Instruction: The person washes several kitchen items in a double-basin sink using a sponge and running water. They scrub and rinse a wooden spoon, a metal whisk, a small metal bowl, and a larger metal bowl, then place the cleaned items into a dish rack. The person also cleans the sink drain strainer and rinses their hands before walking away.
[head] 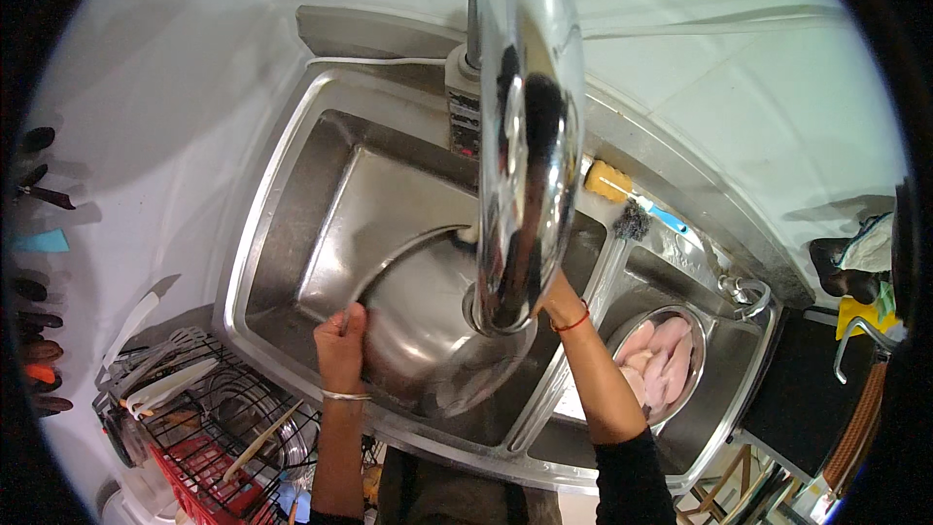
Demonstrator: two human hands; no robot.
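Tilted over the large left basin (397, 182) is a round stainless steel pot or bowl (423, 306). My left hand (340, 350), with a metal bangle at the wrist, grips its left rim between thumb and fingers. The chrome faucet spout (528, 160) arches across the middle of the view and covers most of my right hand (560, 295), which reaches behind it towards the far side of the vessel. A red cord circles that wrist. Whether those fingers hold anything is hidden. A small pale patch, too unclear to name, shows at the vessel's far rim.
In the smaller right basin (718, 379) stands a metal bowl of raw chicken pieces (660, 361). A yellow sponge (609, 181), a blue-handled brush (663, 215) and a dark scourer (632, 221) lie behind the divider. A black wire dish rack (211, 408) with utensils is at lower left.
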